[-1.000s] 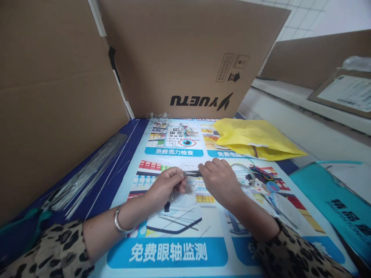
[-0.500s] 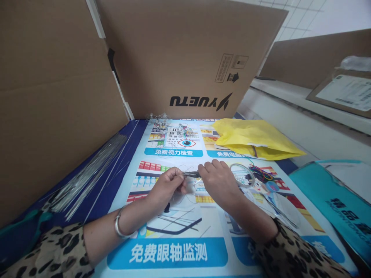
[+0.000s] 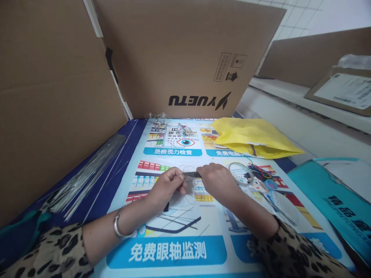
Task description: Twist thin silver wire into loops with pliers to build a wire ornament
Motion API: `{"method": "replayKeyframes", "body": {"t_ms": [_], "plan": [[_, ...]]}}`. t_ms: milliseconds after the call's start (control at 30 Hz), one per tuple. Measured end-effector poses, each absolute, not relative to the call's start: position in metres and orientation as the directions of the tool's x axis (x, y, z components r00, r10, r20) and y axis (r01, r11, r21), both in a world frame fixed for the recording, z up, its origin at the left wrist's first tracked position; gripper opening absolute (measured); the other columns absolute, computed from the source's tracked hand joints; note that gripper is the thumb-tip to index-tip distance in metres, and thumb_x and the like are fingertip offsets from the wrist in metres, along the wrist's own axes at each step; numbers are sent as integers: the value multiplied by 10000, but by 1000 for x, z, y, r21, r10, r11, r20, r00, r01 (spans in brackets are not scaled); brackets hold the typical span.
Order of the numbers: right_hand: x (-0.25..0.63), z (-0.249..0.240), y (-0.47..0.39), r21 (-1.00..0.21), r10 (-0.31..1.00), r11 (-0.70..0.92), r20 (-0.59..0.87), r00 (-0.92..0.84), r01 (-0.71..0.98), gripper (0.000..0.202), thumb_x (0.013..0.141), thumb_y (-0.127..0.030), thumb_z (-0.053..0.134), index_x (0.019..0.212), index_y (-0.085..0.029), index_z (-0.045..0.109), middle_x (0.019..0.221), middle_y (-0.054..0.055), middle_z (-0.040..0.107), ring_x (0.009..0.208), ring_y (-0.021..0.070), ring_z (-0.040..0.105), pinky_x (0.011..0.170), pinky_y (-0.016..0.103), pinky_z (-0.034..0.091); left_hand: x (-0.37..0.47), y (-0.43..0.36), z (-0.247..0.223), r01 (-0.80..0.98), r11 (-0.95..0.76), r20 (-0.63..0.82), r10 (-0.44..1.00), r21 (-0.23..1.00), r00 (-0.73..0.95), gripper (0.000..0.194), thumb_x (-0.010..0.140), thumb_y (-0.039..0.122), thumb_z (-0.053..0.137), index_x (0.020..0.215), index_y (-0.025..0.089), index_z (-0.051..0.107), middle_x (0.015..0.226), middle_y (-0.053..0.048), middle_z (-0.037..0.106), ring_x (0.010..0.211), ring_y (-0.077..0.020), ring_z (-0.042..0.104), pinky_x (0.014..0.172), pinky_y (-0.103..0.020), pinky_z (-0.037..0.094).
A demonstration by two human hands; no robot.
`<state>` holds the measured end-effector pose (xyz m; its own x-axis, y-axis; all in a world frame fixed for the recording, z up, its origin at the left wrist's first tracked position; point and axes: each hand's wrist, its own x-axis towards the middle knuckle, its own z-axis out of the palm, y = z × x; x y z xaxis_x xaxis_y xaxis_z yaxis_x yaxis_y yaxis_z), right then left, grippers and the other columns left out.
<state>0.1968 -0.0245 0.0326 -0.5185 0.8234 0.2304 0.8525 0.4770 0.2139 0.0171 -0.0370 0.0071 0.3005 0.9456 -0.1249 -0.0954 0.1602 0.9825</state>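
Note:
Near the middle of the printed mat (image 3: 211,216), my left hand (image 3: 171,185) pinches thin wire (image 3: 189,199), which loops below and right of its fingertips. My right hand (image 3: 218,179) is wrapped round dark pliers (image 3: 191,174), whose jaws point left and meet the wire at my left fingertips. The exact spot where jaws and wire touch is too small to tell. Right of my right hand lie a round clear ring (image 3: 241,173) and a bundle of coloured cords (image 3: 261,172).
Long thin wires (image 3: 89,173) lie at the left by teal-handled scissors (image 3: 26,231). Tangled wire pieces (image 3: 158,119) lie at the back. A yellow bag (image 3: 255,137) and teal pouch (image 3: 333,200) are at the right. Cardboard panels (image 3: 185,58) stand behind and left.
My right hand has turned slightly, and the pliers' jaws look narrower from this angle. My left hand keeps its pinch in nearly the same place.

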Motion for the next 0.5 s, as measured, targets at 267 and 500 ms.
{"method": "replayKeyframes", "body": {"t_ms": [267,500], "plan": [[200,39,-24,184,804,537,184,-565,823,175,755,-61,459,765,-186,582,709,23,601,660,146,468,604,282,238,17,-37,11,-184,220,-146,926,958,348,149,793,253,524,685,172,461,592,28,558,475,-63,499,507,-199,347],[205,41,-20,211,757,589,193,-624,780,181,782,-66,434,778,-183,571,728,26,590,697,157,431,648,295,224,16,-35,9,-242,273,-158,900,931,407,125,801,236,518,711,164,470,597,31,562,461,-57,495,503,-193,358]]}}
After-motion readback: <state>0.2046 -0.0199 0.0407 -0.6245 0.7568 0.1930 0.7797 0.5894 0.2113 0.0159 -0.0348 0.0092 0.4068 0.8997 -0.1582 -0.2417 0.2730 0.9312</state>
